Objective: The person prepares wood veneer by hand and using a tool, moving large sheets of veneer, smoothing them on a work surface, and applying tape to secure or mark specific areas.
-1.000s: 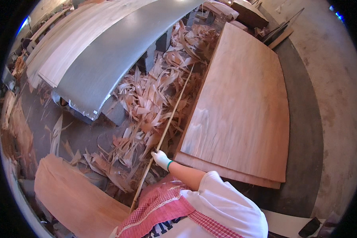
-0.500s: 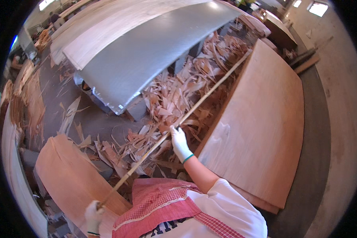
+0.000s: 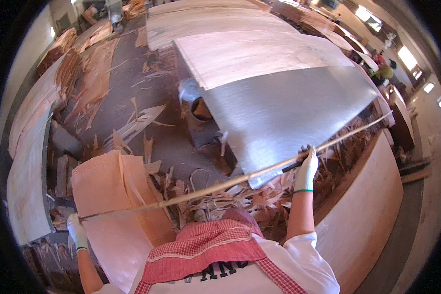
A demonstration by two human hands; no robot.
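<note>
A long, thin bamboo-like pole stretches across in front of me, rising from lower left to upper right. My left hand, in a white glove with a green cuff, is closed round its near left end. My right hand, gloved the same way, grips it further along, beside the corner of a grey metal-topped table. Under the left part of the pole lies a stack of reddish wood veneer sheets. Its far end reaches over the edge of a large veneer stack on the right.
Pale veneer sheets cover the far part of the metal table. Torn veneer scraps litter the floor between table and stacks. More veneer stacks stand on the left. A person in yellow-green is at the far right.
My view has turned leftward and up. The pole has swung to a flatter slant, its right part now across the metal table's near corner. Both hands have kept hold of it.
</note>
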